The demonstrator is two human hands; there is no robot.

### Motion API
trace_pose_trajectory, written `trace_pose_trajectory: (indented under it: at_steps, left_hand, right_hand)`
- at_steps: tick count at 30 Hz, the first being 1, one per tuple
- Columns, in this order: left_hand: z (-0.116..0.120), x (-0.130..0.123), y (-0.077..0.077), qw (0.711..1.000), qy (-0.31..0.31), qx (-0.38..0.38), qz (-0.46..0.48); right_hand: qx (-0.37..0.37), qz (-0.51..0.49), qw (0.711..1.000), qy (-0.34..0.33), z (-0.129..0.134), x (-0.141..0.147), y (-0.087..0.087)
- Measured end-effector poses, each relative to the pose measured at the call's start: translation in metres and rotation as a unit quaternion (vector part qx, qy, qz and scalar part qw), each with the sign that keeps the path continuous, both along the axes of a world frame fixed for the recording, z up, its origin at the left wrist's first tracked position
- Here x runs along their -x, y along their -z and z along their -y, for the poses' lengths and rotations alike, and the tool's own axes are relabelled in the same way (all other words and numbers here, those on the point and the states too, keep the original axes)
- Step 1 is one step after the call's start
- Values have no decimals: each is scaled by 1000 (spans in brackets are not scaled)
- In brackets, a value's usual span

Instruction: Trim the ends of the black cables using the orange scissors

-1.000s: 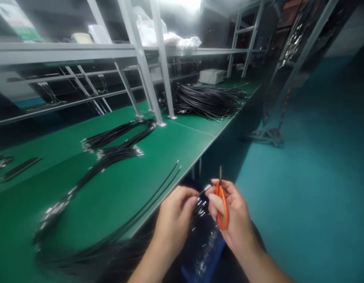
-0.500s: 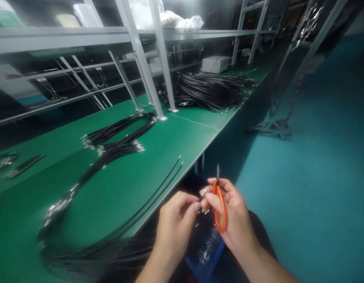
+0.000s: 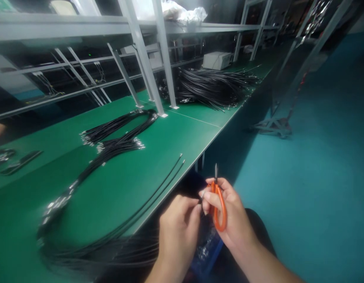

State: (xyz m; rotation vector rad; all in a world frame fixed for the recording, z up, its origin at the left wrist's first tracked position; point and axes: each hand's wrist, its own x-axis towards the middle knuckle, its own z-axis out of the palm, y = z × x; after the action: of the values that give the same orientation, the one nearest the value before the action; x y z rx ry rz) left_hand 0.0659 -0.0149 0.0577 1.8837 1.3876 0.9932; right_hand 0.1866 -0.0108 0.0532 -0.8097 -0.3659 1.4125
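Low in the middle of the frame, the left hand [image 3: 177, 228] has thumb and forefinger closed in a pinch on what looks like a dark cable end [image 3: 200, 200], and the right hand [image 3: 235, 214] meets it, fingertips nearly together at a small pale tip, too tiny for me to make out. The right also has orange-handled snips [image 3: 224, 212] tucked in the palm, blades upward and seemingly together. To do this fiddly work well, I'd keep the left pinch close behind the end so it can't twist, let the right fingertips do the fine part, and mind that the points stay away from the other thumb. A blue bin [image 3: 213, 255] sits just below, at bottom centre, with shiny bits inside. Across the green bench top [image 3: 111, 204], a flat dark object [image 3: 22, 162] lies at the left, then a long curving bundle of black cables [image 3: 95, 167], metal ends bunched, and two loose cables [image 3: 175, 164] reaching toward the near edge. A grey shelf [image 3: 67, 27] runs along the upper left, with a white plastic bag [image 3: 184, 13] at top centre; beneath are a heap of black cables [image 3: 211, 86] and a pale box [image 3: 216, 61]. Blue-green floor [image 3: 302, 184] fills the right, a wheeled-looking stand base [image 3: 276, 126] on it.
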Motion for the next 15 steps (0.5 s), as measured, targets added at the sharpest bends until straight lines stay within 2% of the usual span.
trace_pose_trajectory:
  at_steps: [3,7,10,15]
  left_hand:
    - [3,0,4,999,-4,9,31]
    - [3,2,8,990,-2,86,116]
    - [-1,4,5,974,9,122,193]
    - [-9,3,-6,950,-13,148,276]
  right_hand:
    - [25,-40,999,-20,1,2,3]
    - [48,-63,997,-22,3,10,3]
    - [33,-37,999,-14,6,17,-2]
    - [18,-21,999,-20,11,26,-7]
